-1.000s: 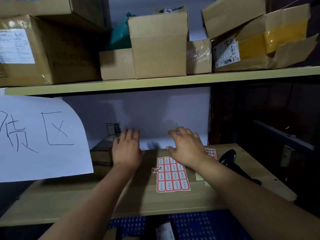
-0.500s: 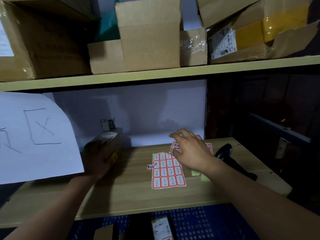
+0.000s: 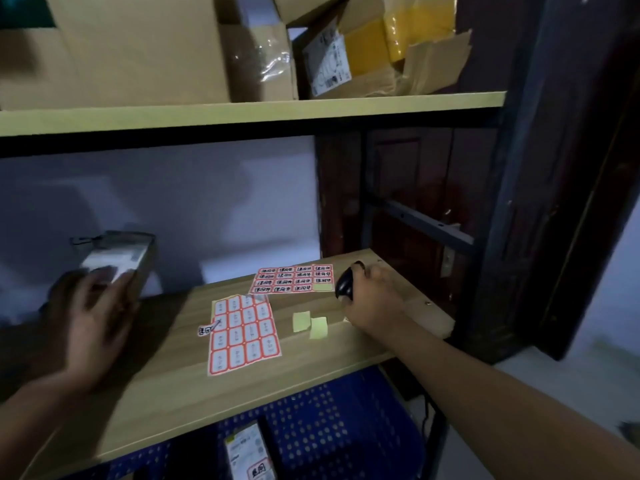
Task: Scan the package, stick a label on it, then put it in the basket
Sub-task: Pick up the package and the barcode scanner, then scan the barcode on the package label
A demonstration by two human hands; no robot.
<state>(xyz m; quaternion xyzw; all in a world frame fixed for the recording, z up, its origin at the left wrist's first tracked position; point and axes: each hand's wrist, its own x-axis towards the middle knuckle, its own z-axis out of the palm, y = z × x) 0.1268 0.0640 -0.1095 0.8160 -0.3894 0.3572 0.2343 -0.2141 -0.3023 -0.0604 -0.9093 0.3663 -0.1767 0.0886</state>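
1. Head view: at a wooden worktop (image 3: 166,393) under a shelf (image 3: 242,112) stacked with cardboard boxes (image 3: 138,46), the left hand (image 3: 93,317) closes around the near end of a small package (image 3: 117,261), fingers wrapped over its top face; motion blur softens the grip.
2. The package, a brown carton with a white shipping label (image 3: 114,259) on top, sits at the worktop's far left near the wall. Its long axis appears to run from the person away toward the wall, label side up.
3. The right hand (image 3: 370,299) is wrapped around a black handheld scanner (image 3: 344,284) at the worktop's right end, beside two sheets of red-bordered stickers (image 3: 244,336) and two yellow backing scraps (image 3: 310,323).
4. Judged from its size and one-handed hold, the carton looks light and stiff, with sound edges; gripping across its short width, clear of the shipping label, should keep the barcode readable.
5. Below the front edge, a blue perforated basket (image 3: 329,427) already holds one labelled parcel (image 3: 249,452).
6. Scanning seems the step in hand; labelling is not yet done.
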